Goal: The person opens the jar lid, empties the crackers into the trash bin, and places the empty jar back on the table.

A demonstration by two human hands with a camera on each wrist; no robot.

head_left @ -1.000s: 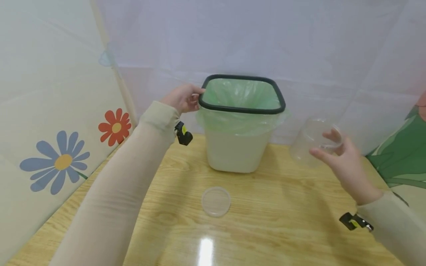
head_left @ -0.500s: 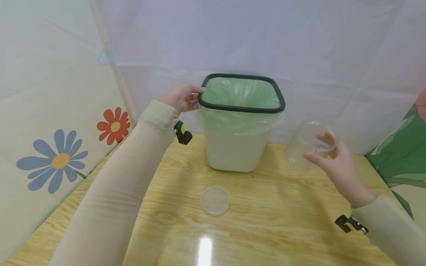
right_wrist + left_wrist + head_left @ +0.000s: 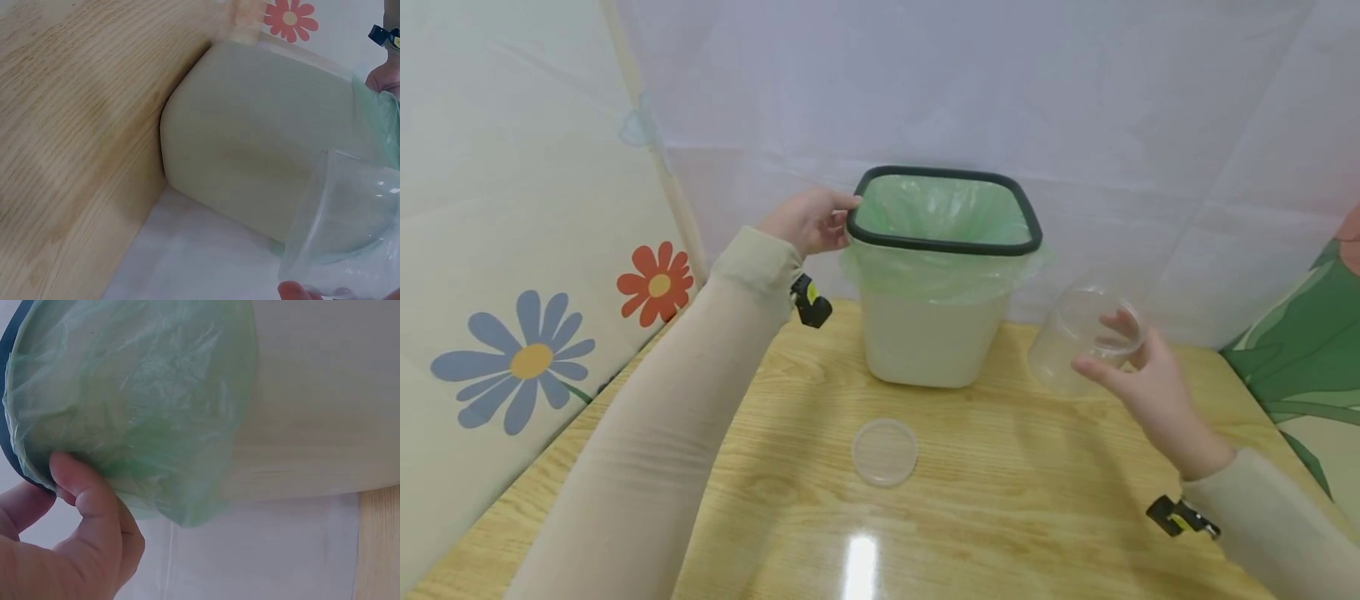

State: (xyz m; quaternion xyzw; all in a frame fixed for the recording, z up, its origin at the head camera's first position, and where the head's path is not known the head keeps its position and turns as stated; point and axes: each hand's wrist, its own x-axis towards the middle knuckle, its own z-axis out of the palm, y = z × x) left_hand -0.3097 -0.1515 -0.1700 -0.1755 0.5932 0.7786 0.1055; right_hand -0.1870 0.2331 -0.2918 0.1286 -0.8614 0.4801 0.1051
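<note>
We see a glossy wood-grain bench (image 3: 1000, 500) catching a bright glare. The bin (image 3: 932, 337) is matt cream plastic with a smooth dark rim (image 3: 946, 247) and a thin, crinkled green film liner (image 3: 940, 275). The cup (image 3: 1078, 337) and lid (image 3: 885, 452) are clear plastic.

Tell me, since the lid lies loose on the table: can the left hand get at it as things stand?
Probably not at once: the left hand grips the bin rim. Once it lets go, the lid lies in the open with nothing around it.
</note>
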